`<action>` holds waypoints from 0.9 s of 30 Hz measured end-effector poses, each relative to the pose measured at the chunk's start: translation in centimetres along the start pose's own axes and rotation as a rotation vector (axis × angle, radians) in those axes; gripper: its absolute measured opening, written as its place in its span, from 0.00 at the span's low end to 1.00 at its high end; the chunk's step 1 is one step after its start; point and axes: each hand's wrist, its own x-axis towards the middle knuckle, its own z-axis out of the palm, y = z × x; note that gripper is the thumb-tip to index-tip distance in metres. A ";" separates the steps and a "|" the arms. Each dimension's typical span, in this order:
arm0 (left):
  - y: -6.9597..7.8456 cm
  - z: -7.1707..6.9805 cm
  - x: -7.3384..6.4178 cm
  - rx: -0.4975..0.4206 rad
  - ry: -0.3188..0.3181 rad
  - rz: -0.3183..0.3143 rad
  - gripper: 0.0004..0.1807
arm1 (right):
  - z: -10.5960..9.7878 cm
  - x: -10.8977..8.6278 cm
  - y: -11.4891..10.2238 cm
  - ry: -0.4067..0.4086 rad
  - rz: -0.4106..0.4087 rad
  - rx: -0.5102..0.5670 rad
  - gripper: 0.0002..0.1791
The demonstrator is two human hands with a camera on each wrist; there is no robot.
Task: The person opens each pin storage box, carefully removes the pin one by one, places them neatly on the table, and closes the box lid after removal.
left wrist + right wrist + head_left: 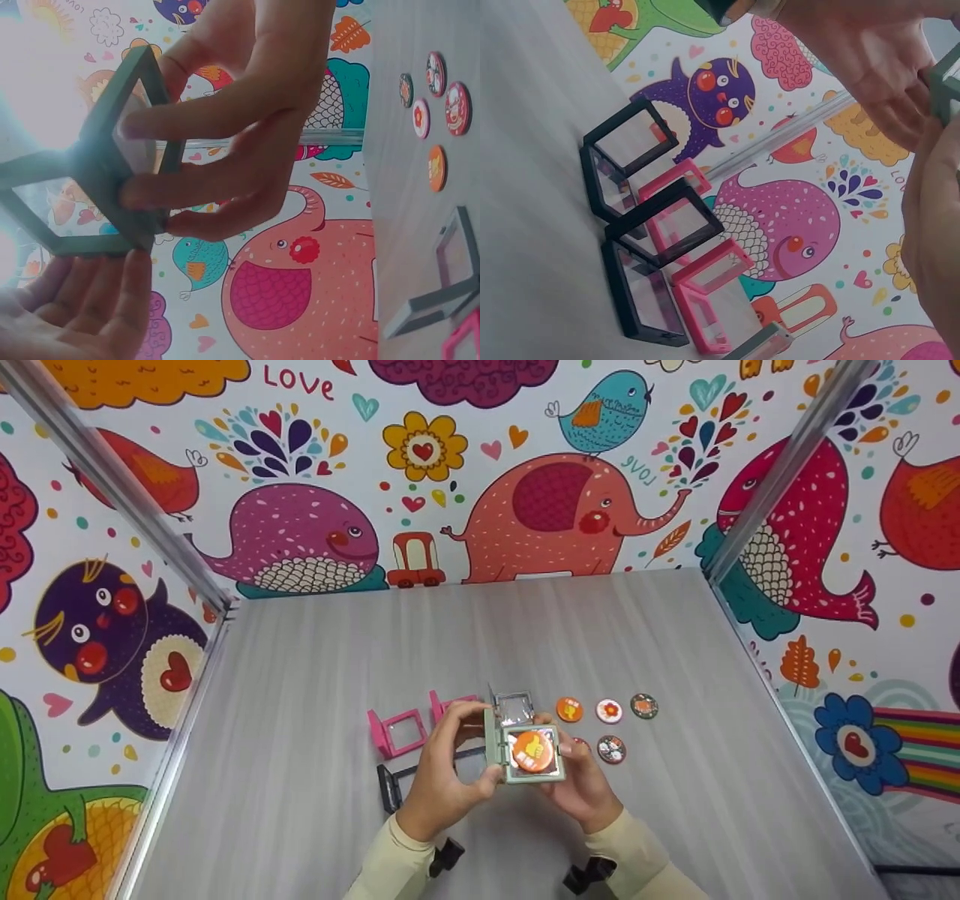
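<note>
My left hand (450,769) grips the left side of a pale green hinged display frame (491,742), its thumb at the lower edge by the hinge. The frame stands open like a book, raised over the table. An orange button badge (533,751) with a yellow thumbs-up lies on the clear film of its right half. My right hand (581,787) holds that half at its right edge, with fingers behind it. In the left wrist view, fingers of the right hand (225,150) spread across the back of the green frame (112,172).
Pink frames (405,733), black frames (641,292) and a silver frame (514,709) stand open on the table (300,660). To the right lie several button badges, among them a red-flower one (609,710) and a dark one (644,706). Printed panels (300,532) enclose the table.
</note>
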 end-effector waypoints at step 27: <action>-3.5 0.7 -1.3 0.007 -0.101 -0.188 0.39 | 2.3 -0.4 -5.7 -0.164 -0.159 -1.881 0.29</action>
